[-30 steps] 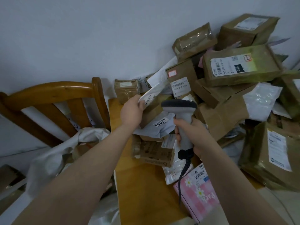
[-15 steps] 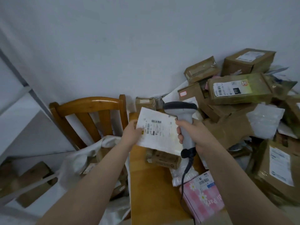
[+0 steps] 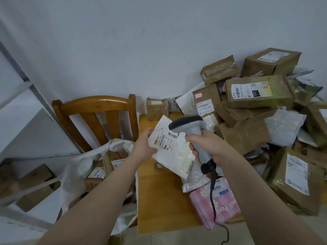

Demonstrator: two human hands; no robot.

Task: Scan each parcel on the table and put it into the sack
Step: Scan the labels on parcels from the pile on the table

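**Parcel held at scanner, above table edge**

Item 1: white mailer bag (image 3: 174, 152), label side up with barcodes showing. It is raised clear of the wooden table (image 3: 159, 206) and tilted toward the camera. The left hand (image 3: 144, 147) grips its left edge, fingers curled behind the bag and thumb on the front.

Item 2: grey handheld scanner (image 3: 190, 127). The right hand (image 3: 212, 147) has all its fingers wrapped round the handle. The dark head sits just over the upper right part of the bag's label. A black cable (image 3: 213, 195) hangs from the handle's base, across the pink box.

Item 3: white sack (image 3: 83, 165), mouth open, slumped against the wooden chair (image 3: 95, 106) to the left of the table. Brown labelled boxes (image 3: 96, 175) lie inside it.

Item 4: unsorted stock on the table.
- Pink daisy-print box (image 3: 219, 207) at the near edge, barcode label up.
- Small taped brown box (image 3: 157, 108) at the far edge, against the wall.
- Heap of brown cartons and pale mailers filling the right side, including a carton marked 010 (image 3: 258, 91) near the top.
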